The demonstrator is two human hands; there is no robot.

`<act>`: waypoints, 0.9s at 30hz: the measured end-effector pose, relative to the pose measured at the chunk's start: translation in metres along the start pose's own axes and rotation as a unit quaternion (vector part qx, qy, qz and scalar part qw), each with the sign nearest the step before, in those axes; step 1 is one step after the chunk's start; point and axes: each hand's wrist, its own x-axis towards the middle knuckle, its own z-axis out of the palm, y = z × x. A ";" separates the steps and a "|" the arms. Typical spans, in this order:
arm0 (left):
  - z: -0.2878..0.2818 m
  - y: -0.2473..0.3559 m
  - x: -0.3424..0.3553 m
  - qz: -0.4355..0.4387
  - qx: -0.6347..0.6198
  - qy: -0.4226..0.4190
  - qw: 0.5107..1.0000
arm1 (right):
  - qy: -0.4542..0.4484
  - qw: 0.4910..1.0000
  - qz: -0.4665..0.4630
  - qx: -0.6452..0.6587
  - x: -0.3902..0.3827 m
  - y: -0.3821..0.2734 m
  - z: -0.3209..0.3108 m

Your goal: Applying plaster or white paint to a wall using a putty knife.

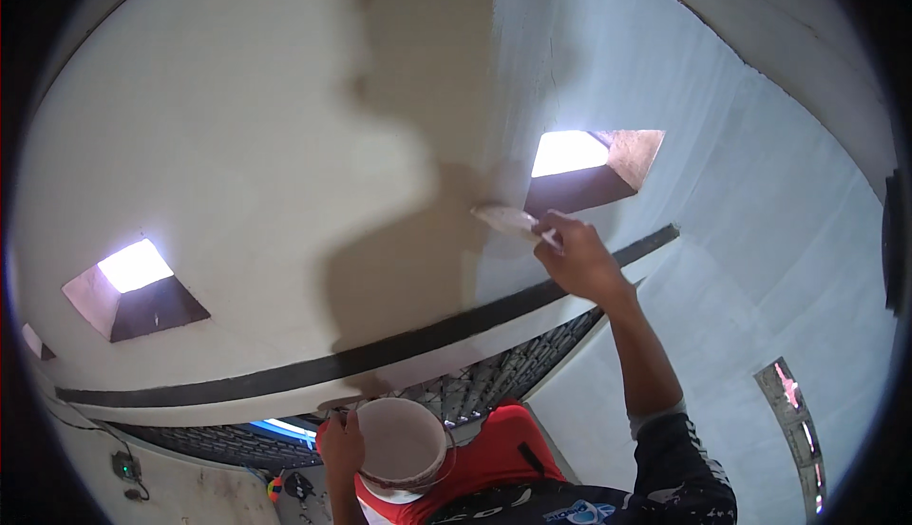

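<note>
My right hand is closed around the handle of a wide paintbrush. The brush's pale bristles point left and meet the wall, or nearly so, where the cream surface borders the bluish-white coated surface. Low in the view, my left hand grips the rim of a white bucket held in front of my body. A thin wire handle hangs at the bucket's right side. Its inside looks whitish; how much it holds I cannot tell.
Two recessed openings, one right and one left, let in bright light. Below them runs a dark ledge, with a metal grille underneath. A small black box with a cable hangs lower left. My shadow falls across the wall.
</note>
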 end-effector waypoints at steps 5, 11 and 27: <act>-0.006 0.011 -0.004 -0.024 -0.016 0.002 1.000 | 0.123 0.988 -0.065 -0.066 0.059 -0.052 -0.069; -0.009 0.007 -0.008 -0.051 -0.025 -0.001 0.998 | 0.238 0.968 -0.071 -0.040 0.090 -0.114 -0.124; -0.005 0.002 0.000 -0.005 -0.002 -0.009 1.000 | 0.016 0.999 0.004 0.042 -0.026 0.012 0.047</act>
